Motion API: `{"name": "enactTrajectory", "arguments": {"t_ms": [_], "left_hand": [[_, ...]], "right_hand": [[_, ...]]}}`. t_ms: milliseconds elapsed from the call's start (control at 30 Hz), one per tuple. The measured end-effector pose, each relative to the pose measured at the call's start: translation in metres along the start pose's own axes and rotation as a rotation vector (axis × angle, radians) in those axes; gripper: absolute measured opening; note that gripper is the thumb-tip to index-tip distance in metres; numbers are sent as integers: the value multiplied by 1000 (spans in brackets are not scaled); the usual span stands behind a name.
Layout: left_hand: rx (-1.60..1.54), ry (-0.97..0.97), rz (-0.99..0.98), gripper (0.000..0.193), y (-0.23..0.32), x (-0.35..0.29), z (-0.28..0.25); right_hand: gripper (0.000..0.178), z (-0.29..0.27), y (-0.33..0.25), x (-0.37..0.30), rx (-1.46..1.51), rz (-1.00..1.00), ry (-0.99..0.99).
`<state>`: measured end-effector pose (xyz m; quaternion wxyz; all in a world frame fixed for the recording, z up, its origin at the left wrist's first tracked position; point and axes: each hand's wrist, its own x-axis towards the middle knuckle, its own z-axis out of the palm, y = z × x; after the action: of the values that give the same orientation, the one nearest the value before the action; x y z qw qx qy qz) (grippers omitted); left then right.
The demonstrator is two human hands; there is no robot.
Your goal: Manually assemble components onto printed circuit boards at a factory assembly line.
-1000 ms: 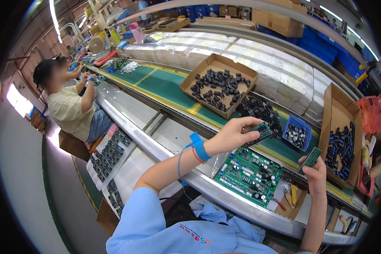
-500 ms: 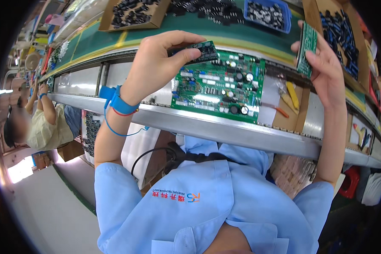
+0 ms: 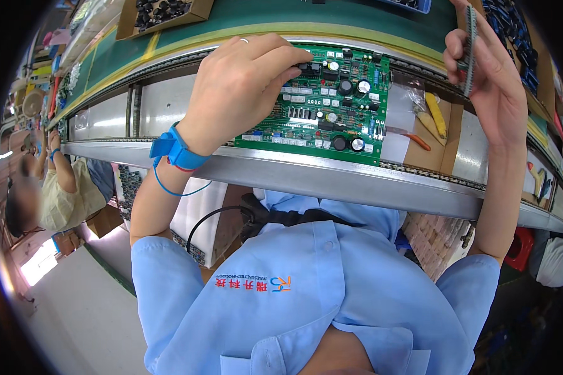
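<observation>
A large green circuit board (image 3: 356, 109), crowded with capacitors, white connectors and other parts, lies across the rails in front of me. Over its far left part, my left hand (image 3: 238, 87) pinches a small circuit board with black components (image 3: 310, 67); my fingers hide much of it, and I cannot tell whether it is seated. A blue strap with a thin cord circles my left wrist. Off to the right, my right hand (image 3: 497, 81) is raised and holds a second small circuit board (image 3: 470, 53), turned nearly edge-on.
Beyond the rails runs a green belt (image 3: 250, 22) with a cardboard box of black parts (image 3: 197, 9) and a blue bin (image 3: 424, 6). Dark cylindrical parts (image 3: 513, 40) fill a box at right. Yellow-handled (image 3: 436, 117) and orange-handled (image 3: 418, 142) tools lie beside the board. Another person (image 3: 69, 194) works at left.
My left hand has brought its small board down to the large board. My right hand has moved slightly right and turned its small board edge-on. The whole view has shifted a little.
</observation>
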<state>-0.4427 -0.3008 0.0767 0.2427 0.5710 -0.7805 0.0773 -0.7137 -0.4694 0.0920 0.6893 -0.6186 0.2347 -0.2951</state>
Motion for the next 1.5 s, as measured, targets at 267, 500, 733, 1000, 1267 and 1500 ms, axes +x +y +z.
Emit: {"name": "enactTrajectory", "arguments": {"t_ms": [267,500,733,1000,1267,1500], "left_hand": [[-85,-19,-15,17,-8,-2,3],[-126,-242,-161,20,7,16,-18],[-475,468,476,21,-36,11,41],[-78,-214,-92,18,13,17,-15],[-81,-92,-6,31,-7,-6,-3],[-73,-85,-112,12,17,48,-9]], "right_hand": [[70,26,-29,-2,42,134,98],[57,-14,-13,-3,37,110,-69],[50,-25,-5,2,28,55,-273],[54,2,-5,6,37,23,-55],[54,18,13,25,575,-88,-342],[54,10,46,48,1198,-210,-839]]}}
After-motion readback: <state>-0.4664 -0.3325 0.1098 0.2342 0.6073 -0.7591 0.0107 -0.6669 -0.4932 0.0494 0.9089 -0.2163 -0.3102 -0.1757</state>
